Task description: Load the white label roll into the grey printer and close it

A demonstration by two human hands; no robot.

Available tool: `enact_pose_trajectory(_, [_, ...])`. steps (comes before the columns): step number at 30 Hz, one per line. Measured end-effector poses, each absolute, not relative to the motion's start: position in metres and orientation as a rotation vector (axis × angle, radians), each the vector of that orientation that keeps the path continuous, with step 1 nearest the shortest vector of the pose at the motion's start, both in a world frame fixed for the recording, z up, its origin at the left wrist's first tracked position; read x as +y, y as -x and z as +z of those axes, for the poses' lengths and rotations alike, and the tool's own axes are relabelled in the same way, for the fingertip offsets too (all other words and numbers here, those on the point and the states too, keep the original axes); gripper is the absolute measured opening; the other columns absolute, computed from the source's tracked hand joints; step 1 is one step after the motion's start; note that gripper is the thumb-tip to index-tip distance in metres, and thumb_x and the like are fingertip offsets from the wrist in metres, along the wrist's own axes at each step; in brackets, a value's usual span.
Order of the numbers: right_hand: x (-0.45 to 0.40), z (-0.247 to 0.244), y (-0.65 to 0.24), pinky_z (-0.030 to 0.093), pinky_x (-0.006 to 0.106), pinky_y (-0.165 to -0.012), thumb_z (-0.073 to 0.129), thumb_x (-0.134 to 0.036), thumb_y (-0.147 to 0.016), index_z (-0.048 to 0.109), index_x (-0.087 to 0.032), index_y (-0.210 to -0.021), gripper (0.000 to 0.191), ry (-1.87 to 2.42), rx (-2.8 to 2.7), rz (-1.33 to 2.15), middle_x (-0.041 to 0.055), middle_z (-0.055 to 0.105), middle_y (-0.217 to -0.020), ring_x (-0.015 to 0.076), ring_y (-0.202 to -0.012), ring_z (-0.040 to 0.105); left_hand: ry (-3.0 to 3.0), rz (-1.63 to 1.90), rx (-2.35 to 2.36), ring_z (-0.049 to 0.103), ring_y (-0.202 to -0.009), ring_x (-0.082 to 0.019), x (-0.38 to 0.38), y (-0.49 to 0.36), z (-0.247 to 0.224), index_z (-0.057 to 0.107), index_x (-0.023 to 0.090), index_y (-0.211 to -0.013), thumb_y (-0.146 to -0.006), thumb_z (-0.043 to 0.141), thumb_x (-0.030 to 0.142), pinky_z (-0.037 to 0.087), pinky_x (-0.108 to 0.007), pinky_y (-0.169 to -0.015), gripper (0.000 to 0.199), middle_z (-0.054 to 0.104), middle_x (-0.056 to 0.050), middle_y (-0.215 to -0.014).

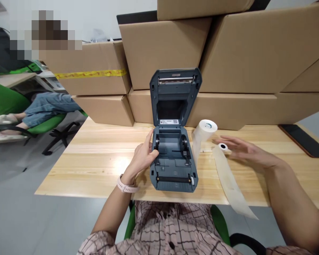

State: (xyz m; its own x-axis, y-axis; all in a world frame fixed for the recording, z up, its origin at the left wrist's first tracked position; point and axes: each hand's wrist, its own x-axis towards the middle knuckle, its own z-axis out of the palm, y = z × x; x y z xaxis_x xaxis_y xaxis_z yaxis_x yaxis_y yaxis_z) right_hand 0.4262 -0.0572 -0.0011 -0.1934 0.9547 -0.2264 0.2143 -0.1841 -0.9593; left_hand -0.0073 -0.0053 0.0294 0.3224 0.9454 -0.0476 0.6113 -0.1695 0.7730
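A dark grey label printer [172,163] lies on the wooden table with its lid raised and its inner compartment showing no roll. My left hand [143,156] grips the printer's left side, thumb over the rim. To the right of the printer stands a large white label roll [207,126], its strip hanging down beside the printer. Further right is a small roll [223,146] with a dark core, and its long backing strip [232,184] trails over the table's front edge. My right hand [241,150] is right beside the small roll, fingers stretched out and apart.
Stacked cardboard boxes [236,56] line the back of the table [95,166]. A dark phone [304,140] lies at the right. On the left, a person in jeans [48,106] sits on a green chair [5,99], beyond the table.
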Motion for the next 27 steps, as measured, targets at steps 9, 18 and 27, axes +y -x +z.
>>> enact_pose_trajectory(9, [-0.073,0.039,-0.351,0.058,0.035,-0.079,0.082,-0.057,-0.078,0.074,-0.026,-0.112,0.047,1.229,-1.524,1.540,0.0074,0.077,-0.101,0.0245,-0.092,0.073,-1.843,0.644,1.378,0.050,-0.063,-0.016,-0.006,0.006,0.027,0.031,0.021,-0.163,-0.077,0.053,0.020,0.036,-0.028,-0.064,0.089,0.056,0.005,-0.069])
enact_pose_trajectory(18, [-0.037,0.073,-0.225,0.049,0.045,-0.090,0.049,-0.039,-0.106,0.063,-0.019,-0.133,0.037,1.168,-2.494,0.260,0.0122,0.073,-0.111,0.0293,-0.102,0.064,-1.866,0.657,1.366,0.048,-0.062,-0.016,-0.006,0.007,0.027,0.031,0.019,-0.163,-0.078,0.051,0.023,0.035,-0.028,-0.064,0.088,0.052,0.006,-0.067])
enact_pose_trajectory(27, [-0.067,0.051,-0.227,0.056,0.049,-0.099,0.052,-0.026,-0.106,0.067,-0.025,-0.130,0.029,0.966,-2.421,0.187,0.0098,0.069,-0.136,0.0276,-0.123,0.061,-1.950,0.587,1.395,0.053,-0.066,-0.019,-0.008,0.007,0.032,0.030,0.018,-0.164,-0.080,0.049,0.026,0.040,-0.030,-0.068,0.086,0.054,0.004,-0.069])
